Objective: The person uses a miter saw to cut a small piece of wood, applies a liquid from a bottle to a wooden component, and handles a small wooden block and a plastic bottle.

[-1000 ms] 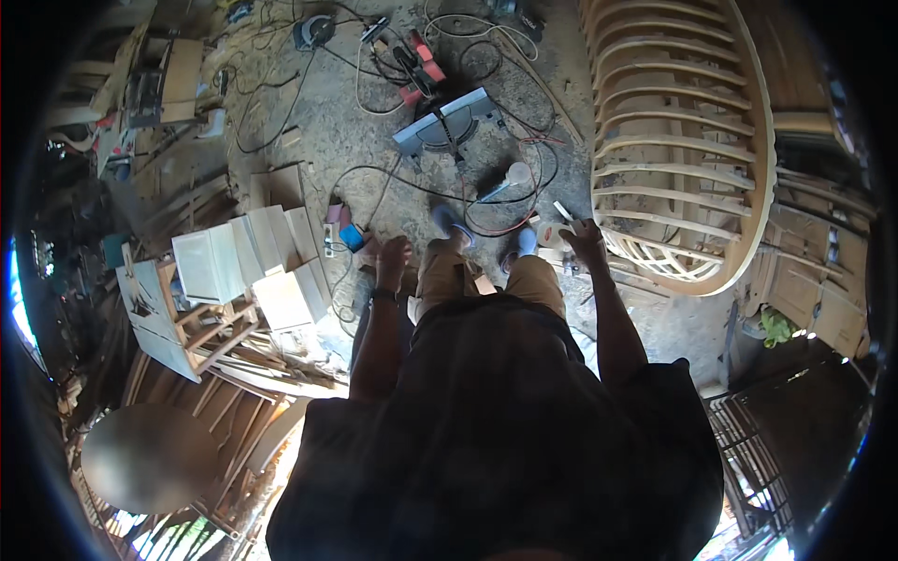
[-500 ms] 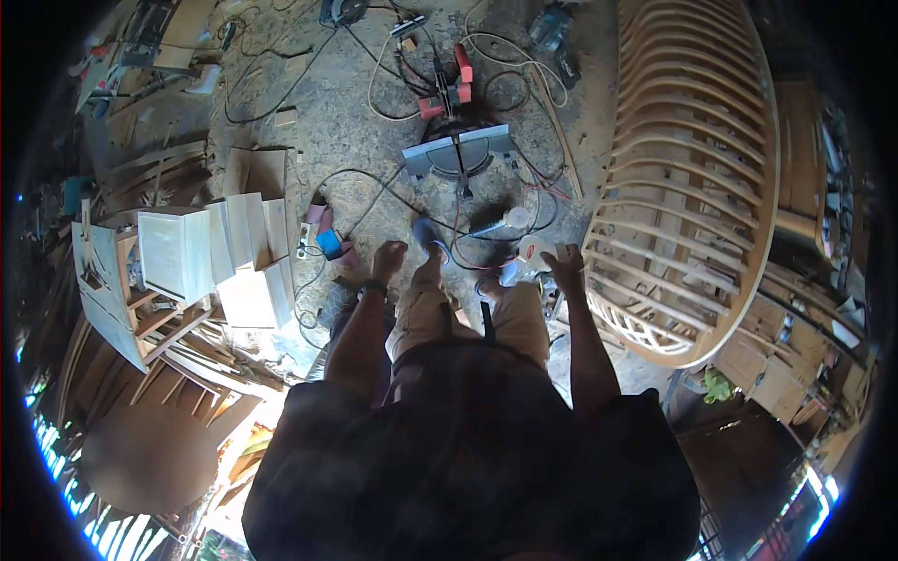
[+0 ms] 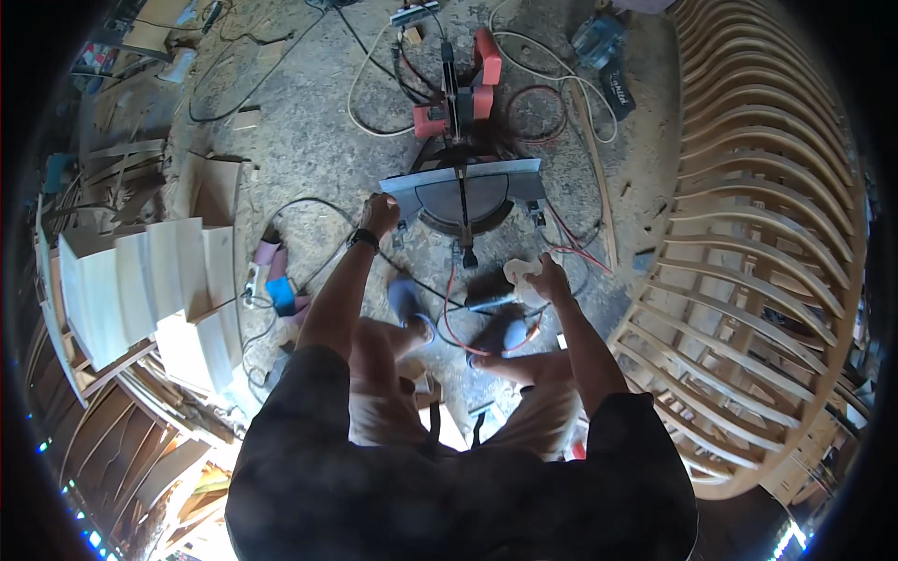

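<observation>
On the floor ahead of me stands a red and grey miter saw, with its pale fence facing me. Near the left end of that fence is my left hand, its fingers curled; whatever is in them, if anything, is hidden. Thumb and fingers of my right hand close on a pale roundish piece, too unclear to name. It overlaps a whitish round thing in front of the saw. Beside that lies a dark object with a light-blue edge.
A large curved wooden frame with many ribs fills the right side. Pale wooden boxes or panels stand at left. Cables loop over the floor around the saw. A teal power tool lies at the far right.
I have bent lower and the saw looks nearer. My left hand has moved forward to the saw's fence. My right hand has brought the pale piece beside the whitish round thing.
</observation>
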A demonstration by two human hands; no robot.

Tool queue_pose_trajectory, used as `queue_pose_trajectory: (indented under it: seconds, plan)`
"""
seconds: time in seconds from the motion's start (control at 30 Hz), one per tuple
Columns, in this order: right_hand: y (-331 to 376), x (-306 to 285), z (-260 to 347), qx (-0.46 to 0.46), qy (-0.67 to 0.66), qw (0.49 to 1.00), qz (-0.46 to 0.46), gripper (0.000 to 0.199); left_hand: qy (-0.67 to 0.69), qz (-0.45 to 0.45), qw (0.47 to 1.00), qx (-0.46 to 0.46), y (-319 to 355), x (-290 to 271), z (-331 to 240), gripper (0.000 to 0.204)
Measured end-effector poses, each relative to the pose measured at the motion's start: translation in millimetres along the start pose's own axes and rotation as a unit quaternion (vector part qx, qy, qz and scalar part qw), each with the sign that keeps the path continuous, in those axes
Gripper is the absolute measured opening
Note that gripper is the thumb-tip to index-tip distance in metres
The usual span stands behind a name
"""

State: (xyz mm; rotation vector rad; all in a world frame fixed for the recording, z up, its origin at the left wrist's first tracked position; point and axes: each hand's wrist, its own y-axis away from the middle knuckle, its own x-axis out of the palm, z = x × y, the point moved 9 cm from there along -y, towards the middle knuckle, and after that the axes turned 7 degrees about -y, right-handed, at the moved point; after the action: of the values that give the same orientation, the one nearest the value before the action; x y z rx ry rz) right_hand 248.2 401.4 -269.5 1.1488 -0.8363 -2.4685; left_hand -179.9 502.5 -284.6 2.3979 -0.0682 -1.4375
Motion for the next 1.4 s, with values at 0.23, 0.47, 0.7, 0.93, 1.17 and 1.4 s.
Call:
queue_pose_trajectory:
  seconds: [0.23, 0.47, 0.7, 0.93, 1.17, 1.4]
  plan:
    - [-143.7, -5.1, -82.5, -0.037, -0.001, 0.996, -0.084, 0.051, -0.075, -0.046, 0.989, 0.122, -26.5, 113.7, 6.4, 0.044]
    - [-239.3, -193.0, 182.9, -0.270, -0.275, 0.898, -0.211, 0.063, -0.111, -0.081, 0.976, 0.167, -13.4, 110.9, 12.9, 0.035]
    - [-292.2, -139.7, 280.7, -0.238, -0.248, 0.937, -0.054, 0.059, -0.129, -0.123, 0.965, 0.192, 7.6, 150.3, 16.7, 0.033]
    - [-178.0, -131.9, 213.7, -0.260, -0.140, 0.952, -0.076, 0.062, -0.116, -0.058, 0.959, 0.250, 18.5, 182.1, 16.1, 0.030]
    - [-49.1, -54.0, 119.3, -0.362, -0.077, 0.876, -0.310, 0.071, 0.317, -0.142, 0.919, 0.189, -28.4, 32.9, -65.3, 0.029]
    - [-24.6, 28.4, 34.0, -0.366, -0.083, 0.908, -0.185, 0.083, 0.196, -0.109, 0.892, 0.393, 40.2, 60.0, -188.6, 0.034]
